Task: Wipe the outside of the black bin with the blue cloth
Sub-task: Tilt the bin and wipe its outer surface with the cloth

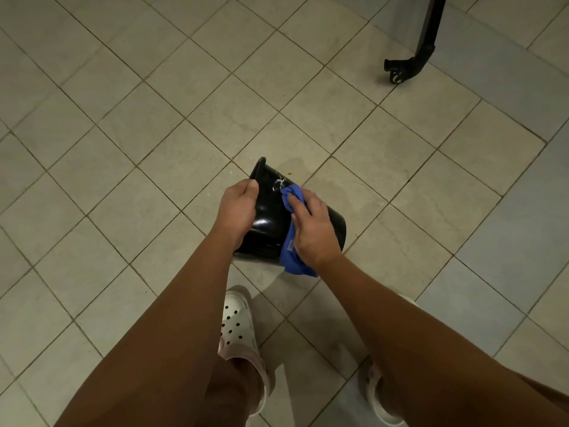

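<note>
A glossy black bin [271, 211] is held tipped on its side above the tiled floor, its rim pointing up and left, its base to the right. My left hand [238, 208] grips the rim at the bin's left edge. My right hand [311, 229] presses a crumpled blue cloth [292, 254] flat against the bin's outer wall. Part of the cloth hangs below the bin. A white smear [278, 184] shows on the wall just above the cloth.
Beige floor tiles [154, 134] spread all around. A black metal leg with a caster foot [403, 67] stands at the upper right. My feet in white perforated clogs [238, 328] stand directly below the bin.
</note>
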Tool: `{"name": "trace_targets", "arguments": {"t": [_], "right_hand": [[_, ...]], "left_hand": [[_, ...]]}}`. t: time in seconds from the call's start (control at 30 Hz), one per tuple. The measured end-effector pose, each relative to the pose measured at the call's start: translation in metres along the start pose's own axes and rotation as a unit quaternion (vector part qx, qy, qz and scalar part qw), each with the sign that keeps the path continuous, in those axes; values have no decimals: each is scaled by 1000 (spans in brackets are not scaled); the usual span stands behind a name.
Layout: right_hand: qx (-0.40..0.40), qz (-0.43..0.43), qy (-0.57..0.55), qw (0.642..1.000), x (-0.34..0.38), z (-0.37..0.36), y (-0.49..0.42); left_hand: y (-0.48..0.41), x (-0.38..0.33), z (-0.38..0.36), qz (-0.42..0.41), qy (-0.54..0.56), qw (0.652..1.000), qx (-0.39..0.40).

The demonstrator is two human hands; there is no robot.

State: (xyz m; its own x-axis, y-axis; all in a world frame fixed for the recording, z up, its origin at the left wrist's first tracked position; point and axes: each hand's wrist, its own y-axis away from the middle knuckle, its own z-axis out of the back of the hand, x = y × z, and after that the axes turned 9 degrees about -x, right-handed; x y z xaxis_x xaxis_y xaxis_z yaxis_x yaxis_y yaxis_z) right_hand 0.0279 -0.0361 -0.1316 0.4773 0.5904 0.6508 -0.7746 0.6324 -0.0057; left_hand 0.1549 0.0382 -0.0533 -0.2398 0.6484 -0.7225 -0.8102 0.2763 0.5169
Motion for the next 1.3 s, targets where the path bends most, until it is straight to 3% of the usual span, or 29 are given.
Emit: {"name": "trace_targets", "arguments": {"t": [0.13,0.37,0.5,0.63,0.9,1.03,1.23,1.3], "right_hand": [[11,-104,-39,994,-7,9,-7],[-95,-61,-66,991,-14,4,5],[-104,-43,-82,990,-17,0,7],[-99,-83,-97,987,-15,2,12],[-37,96,15,995,2,-10,31],[-22,164,15,986,3,-12,21],[-23,-22,-30,999,-17,-1,25],[-29,-49,-47,997,-18,0,31]], "left_hand": [[-1,-3,2,18,-4,1000,22],[-5,-13,-2,102,3,993,56],[-3,-15,-7,86,-20,995,39],[-3,-19,-9,86,-4,995,40],[-8,-20,-7,78,19,997,16],[-6,-17,-9,64,29,997,10],[-4,-13,-7,55,14,998,-4],[-5,-13,-6,51,16,999,0]]}}
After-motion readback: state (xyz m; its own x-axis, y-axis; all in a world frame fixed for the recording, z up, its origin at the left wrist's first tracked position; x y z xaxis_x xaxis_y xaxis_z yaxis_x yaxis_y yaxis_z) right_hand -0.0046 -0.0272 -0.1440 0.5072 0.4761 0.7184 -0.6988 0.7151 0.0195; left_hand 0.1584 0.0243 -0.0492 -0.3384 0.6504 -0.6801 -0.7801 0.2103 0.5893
